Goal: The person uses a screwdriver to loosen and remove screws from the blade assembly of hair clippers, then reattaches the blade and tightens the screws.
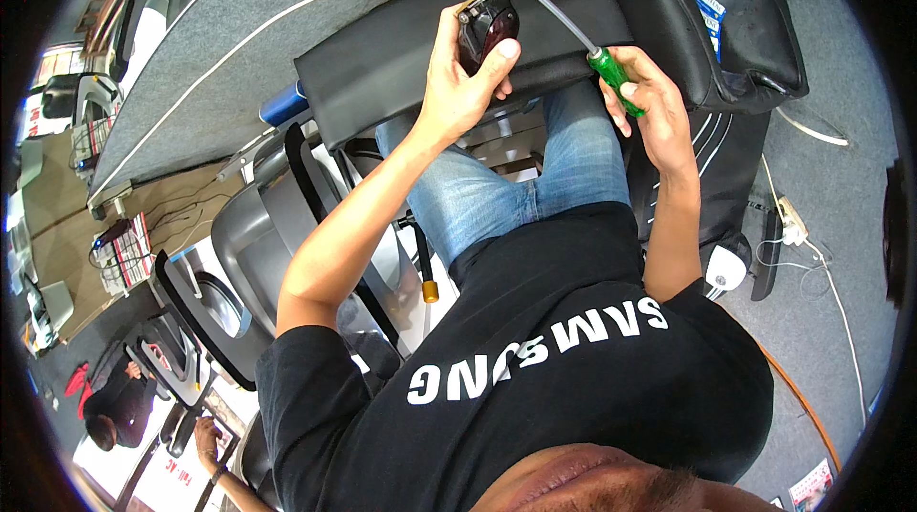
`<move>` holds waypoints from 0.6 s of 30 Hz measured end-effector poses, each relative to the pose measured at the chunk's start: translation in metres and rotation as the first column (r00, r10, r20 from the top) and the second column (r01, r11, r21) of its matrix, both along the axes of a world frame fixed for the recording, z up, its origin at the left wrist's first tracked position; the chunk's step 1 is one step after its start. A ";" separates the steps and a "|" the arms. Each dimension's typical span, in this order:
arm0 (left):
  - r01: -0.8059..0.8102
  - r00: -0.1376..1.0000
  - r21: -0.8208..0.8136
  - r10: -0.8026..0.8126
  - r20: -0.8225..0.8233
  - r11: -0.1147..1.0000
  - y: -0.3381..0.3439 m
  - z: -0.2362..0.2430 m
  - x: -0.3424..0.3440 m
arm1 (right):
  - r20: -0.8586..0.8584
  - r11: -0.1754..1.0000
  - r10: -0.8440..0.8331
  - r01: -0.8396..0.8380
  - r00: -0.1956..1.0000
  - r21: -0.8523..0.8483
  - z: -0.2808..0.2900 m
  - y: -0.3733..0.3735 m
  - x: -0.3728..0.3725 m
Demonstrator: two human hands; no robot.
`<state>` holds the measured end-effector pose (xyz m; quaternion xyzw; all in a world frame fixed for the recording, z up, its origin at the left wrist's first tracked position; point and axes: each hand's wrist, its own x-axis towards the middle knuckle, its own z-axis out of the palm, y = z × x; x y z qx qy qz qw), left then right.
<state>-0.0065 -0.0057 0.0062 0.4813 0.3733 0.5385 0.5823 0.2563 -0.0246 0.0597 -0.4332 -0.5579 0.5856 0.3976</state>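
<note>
A dark hair clipper with a shiny reddish-black body is gripped in my left hand, its metal blade end pointing up and away from me. My right hand is wrapped round the green handle of a screwdriver. The long metal shaft slants up and left, and its tip is close to the clipper's blade but apart from it. Both hands are above a black padded surface in front of my lap.
A blue cylinder lies by the pad's left edge. Right of it is a black padded seat with a blue-and-white packet. White cables run over the grey floor. Grey chairs and other people are at left.
</note>
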 end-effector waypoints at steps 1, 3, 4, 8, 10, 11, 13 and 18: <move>-0.045 0.998 0.027 0.046 -0.031 0.999 -0.001 -0.001 0.001 | 0.045 1.000 -0.022 0.021 0.999 0.023 0.006 -0.002 -0.006; -0.128 0.970 0.181 0.161 -0.182 0.975 0.003 -0.015 -0.002 | 0.087 0.998 -0.011 0.006 0.996 0.055 0.004 -0.002 -0.003; -0.154 0.961 0.210 0.196 -0.195 0.965 0.002 -0.014 -0.001 | 0.112 0.998 -0.009 0.001 0.994 0.070 0.003 -0.001 -0.002; -0.221 0.917 0.335 0.312 -0.250 0.916 0.000 -0.008 0.001 | 0.114 0.996 -0.061 0.053 0.992 0.074 0.000 -0.002 -0.001; -0.211 0.864 0.470 0.388 -0.321 0.857 0.001 -0.003 -0.001 | 0.094 0.997 -0.053 0.047 0.994 0.064 -0.002 -0.001 -0.002; -0.215 0.871 0.480 0.389 -0.299 0.851 0.001 -0.003 -0.001 | 0.106 0.998 -0.038 0.033 0.994 0.045 0.000 -0.002 -0.002; -0.223 0.885 0.499 0.388 -0.256 0.838 0.002 -0.003 0.001 | 0.128 1.000 -0.008 0.007 0.992 0.006 0.004 -0.004 0.000; -0.275 0.855 0.546 0.462 -0.238 0.791 0.000 -0.004 0.003 | 0.291 0.979 -0.020 -0.040 0.956 0.199 0.003 -0.009 0.007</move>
